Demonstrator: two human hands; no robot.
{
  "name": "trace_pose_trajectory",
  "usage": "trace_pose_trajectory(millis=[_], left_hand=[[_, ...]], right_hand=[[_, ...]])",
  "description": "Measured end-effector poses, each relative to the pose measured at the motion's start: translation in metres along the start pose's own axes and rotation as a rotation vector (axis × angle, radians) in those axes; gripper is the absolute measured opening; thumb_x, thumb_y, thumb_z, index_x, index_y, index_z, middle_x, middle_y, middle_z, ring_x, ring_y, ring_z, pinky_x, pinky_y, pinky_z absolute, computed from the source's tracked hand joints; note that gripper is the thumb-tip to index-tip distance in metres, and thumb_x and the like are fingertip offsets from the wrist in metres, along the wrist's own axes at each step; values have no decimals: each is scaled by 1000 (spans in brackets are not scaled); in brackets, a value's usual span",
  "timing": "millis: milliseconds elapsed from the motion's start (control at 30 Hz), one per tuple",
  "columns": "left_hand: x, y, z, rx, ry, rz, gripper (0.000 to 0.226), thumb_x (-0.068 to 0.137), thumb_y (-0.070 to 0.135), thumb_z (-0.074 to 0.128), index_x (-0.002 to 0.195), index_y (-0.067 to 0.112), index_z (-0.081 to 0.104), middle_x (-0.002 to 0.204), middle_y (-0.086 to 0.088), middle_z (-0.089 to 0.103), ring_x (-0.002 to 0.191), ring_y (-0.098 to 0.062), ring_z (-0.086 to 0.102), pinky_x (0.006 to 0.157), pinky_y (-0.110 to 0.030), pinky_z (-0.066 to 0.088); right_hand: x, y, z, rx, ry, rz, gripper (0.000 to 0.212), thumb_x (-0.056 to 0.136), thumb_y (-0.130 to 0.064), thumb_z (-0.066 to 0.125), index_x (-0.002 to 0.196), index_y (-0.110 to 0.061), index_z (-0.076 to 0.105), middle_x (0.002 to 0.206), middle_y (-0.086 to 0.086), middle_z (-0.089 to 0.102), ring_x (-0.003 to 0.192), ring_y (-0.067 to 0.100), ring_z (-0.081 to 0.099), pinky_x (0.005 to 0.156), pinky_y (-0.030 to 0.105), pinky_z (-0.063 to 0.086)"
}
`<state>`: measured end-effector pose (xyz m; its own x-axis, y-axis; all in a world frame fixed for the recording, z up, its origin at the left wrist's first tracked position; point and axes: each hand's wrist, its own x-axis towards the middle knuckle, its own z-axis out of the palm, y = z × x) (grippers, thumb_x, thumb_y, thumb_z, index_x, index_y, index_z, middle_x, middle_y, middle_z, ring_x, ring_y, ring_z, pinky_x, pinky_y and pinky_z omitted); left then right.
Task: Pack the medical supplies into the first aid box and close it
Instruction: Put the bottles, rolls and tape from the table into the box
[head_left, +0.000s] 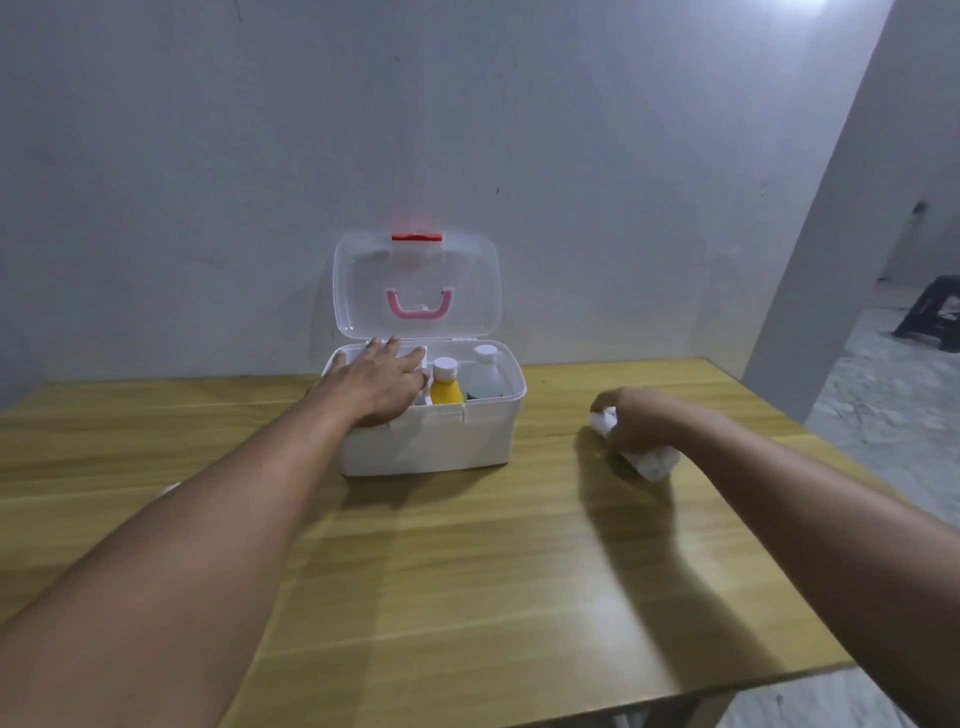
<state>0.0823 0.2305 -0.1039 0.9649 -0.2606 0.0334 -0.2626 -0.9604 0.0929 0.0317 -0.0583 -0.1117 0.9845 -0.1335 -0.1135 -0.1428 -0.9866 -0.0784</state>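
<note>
Head view: left hand (375, 384) lies flat, fingers (402, 358) extended, over the open first aid box (431, 441). Right hand (636, 421) grips a white packet (649, 460) on the tabletop (467, 571).

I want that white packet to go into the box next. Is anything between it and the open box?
Nothing visible on the table between them. The right hand grips the white packet right of the first aid box; its lid stands open. Bottles fill its right side, and the left hand covers the left.
</note>
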Motion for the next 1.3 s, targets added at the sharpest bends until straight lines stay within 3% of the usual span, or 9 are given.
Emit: trace_pose_trajectory(millis=[200, 300, 433, 633, 867, 1033, 1133, 1200, 1300], left_hand=[[-2, 1, -2, -11, -4, -6, 53, 102, 42, 13, 154, 31, 10, 164, -2, -1, 151, -21, -4, 119, -55, 3], [-5, 3, -4, -9, 0, -5, 54, 102, 42, 14, 154, 30, 11, 164, -2, 0, 151, -20, -3, 119, -54, 3], [-4, 1, -2, -19, 8, -6, 54, 101, 41, 14, 154, 31, 11, 164, -2, 0, 151, -19, -3, 119, -53, 3], [1, -2, 1, -25, 13, -7, 55, 100, 42, 14, 154, 33, 11, 164, -2, -1, 151, -20, -3, 119, -53, 3], [1, -2, 2, -18, 21, -1, 54, 101, 43, 14, 154, 32, 11, 164, -2, 0, 151, -21, -3, 118, -54, 2], [3, -1, 2, -6, 18, -2, 54, 101, 43, 14, 154, 32, 11, 164, -2, 0, 151, -21, -3, 118, -55, 2], [3, -1, 2, -9, 15, -3, 55, 101, 43, 14, 154, 32, 11, 164, -2, 0, 151, -20, -3, 118, -55, 2], [1, -1, 1, -32, 15, -2, 55, 101, 42, 15, 154, 31, 12, 164, -2, 0, 151, -20, -2, 119, -54, 2], [-4, -1, -1, -96, 51, 7, 54, 101, 40, 17, 154, 29, 16, 164, -3, 5, 151, -21, 2, 119, -53, 3]], right_hand=[[-19, -31, -38, 410, 360, -139, 48, 76, -24, 71, 120, -24, 53, 91, 8, 58, 81, 29, 57, 66, 32, 45], [-32, -59, -55, 563, 526, -213, 48, 75, -36, 75, 117, -27, 52, 94, 9, 60, 83, 30, 62, 71, 42, 55], [-40, -91, -58, 627, 736, -284, 46, 75, -41, 75, 113, -28, 53, 103, 13, 68, 83, 29, 65, 67, 37, 54], [-32, -114, -31, 629, 764, -365, 48, 79, -32, 75, 117, -20, 50, 107, 15, 67, 79, 26, 64, 63, 30, 48], [-35, -115, 1, 381, 703, -336, 48, 82, -46, 68, 119, -22, 49, 99, 12, 68, 71, 23, 54, 62, 28, 37], [-46, -112, 9, 374, 683, -300, 32, 89, -49, 55, 110, -25, 61, 93, 7, 72, 77, 28, 58, 72, 31, 31], [-49, -112, 12, 357, 687, -273, 28, 93, -45, 51, 105, -25, 66, 71, -4, 53, 85, 25, 54, 83, 34, 34], [-48, -112, 10, 402, 701, -274, 25, 94, -37, 51, 107, -23, 67, 83, -3, 62, 88, 23, 54, 80, 33, 34], [-40, -112, 4, 467, 653, -328, 29, 97, -31, 46, 119, -20, 60, 126, 3, 61, 116, 23, 53, 89, 32, 38]])
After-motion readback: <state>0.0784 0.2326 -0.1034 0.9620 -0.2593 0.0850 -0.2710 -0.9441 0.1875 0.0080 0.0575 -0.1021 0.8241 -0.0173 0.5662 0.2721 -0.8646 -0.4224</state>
